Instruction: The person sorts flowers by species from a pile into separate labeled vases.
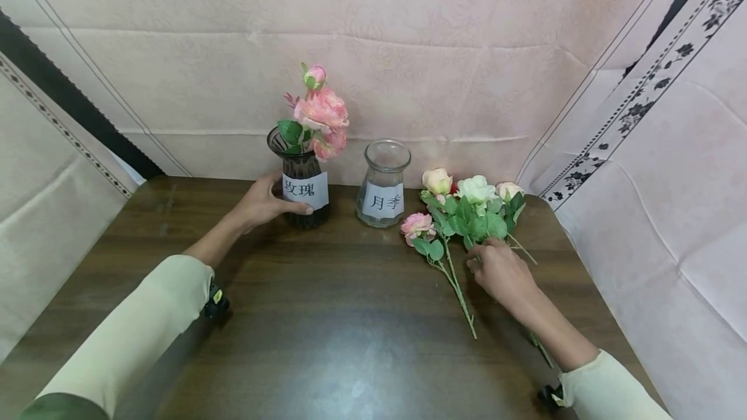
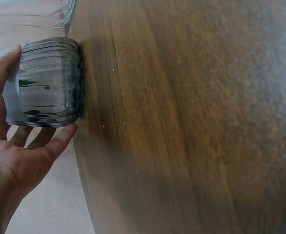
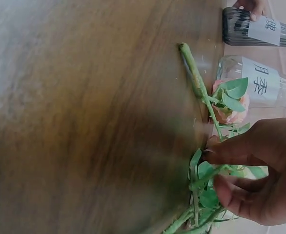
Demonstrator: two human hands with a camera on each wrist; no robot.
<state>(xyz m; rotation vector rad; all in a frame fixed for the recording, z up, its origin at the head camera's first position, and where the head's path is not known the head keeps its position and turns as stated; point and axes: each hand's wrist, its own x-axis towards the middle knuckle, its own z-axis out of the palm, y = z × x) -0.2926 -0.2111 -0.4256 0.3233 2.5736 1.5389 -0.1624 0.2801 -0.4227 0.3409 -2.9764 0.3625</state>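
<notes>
My left hand [image 1: 262,203] holds a dark, ribbed glass vase [image 1: 320,216] with a white paper label, thumb across the front. Pink flowers [image 1: 321,109] with a bud stand in that vase. In the left wrist view, the thumb and fingers of the left hand [image 2: 18,161] lie around the lower vase [image 2: 50,83]. At the right, my right hand [image 1: 502,274] reaches into a bunch of flowers lying on the table, among them a white flower [image 1: 476,190]. In the right wrist view, a green stem [image 3: 205,179] passes between its parted thumb and fingers.
A clear glass vase [image 1: 382,177] with a white label stands between the dark vase and the loose flowers. A pink flower [image 1: 417,227] lies left of the bunch, its stem pointing toward the front. Light patterned cloth [image 1: 408,83] hangs behind the brown wooden table [image 1: 327,316].
</notes>
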